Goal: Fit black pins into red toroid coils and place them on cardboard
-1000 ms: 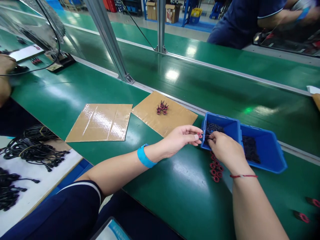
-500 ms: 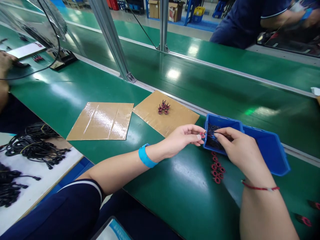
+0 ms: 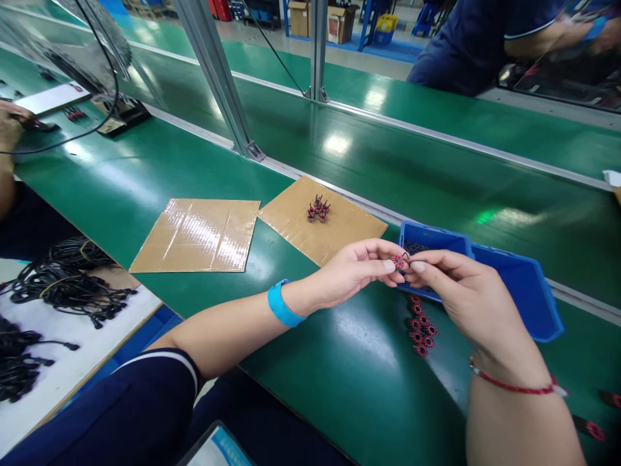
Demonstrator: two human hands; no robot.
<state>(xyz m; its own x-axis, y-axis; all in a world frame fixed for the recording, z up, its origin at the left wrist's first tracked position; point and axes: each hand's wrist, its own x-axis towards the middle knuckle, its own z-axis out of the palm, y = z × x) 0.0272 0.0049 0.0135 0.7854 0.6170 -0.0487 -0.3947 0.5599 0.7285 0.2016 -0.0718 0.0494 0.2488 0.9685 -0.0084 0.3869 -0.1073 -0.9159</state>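
Note:
A small red-and-black wound ring coil [image 3: 398, 262] is pinched between the thumb and fingers of my left hand [image 3: 356, 268]. Close against it, my right hand [image 3: 466, 291] pinches a thin black piece [image 3: 425, 261]; whether this is a lead of the coil or a separate part I cannot tell. Both hands are over the front edge of a blue bin [image 3: 436, 234] that holds small black pieces. Just below the bin, several more ring coils [image 3: 422, 327] lie in a cluster on the green table [image 3: 349, 362].
Two cardboard sheets, the left one [image 3: 198, 236] bare and the right one [image 3: 286, 210] bearing several coils with upright leads [image 3: 318, 210]. A second blue bin [image 3: 519, 285] adjoins the first. Metal posts [image 3: 216, 77] rise behind. A co-worker's hand [image 3: 10, 126] is at far left.
My right hand has come back from over the bin's contents to the coil. The coil has shifted slightly right in my left hand, and the fingertips now nearly meet.

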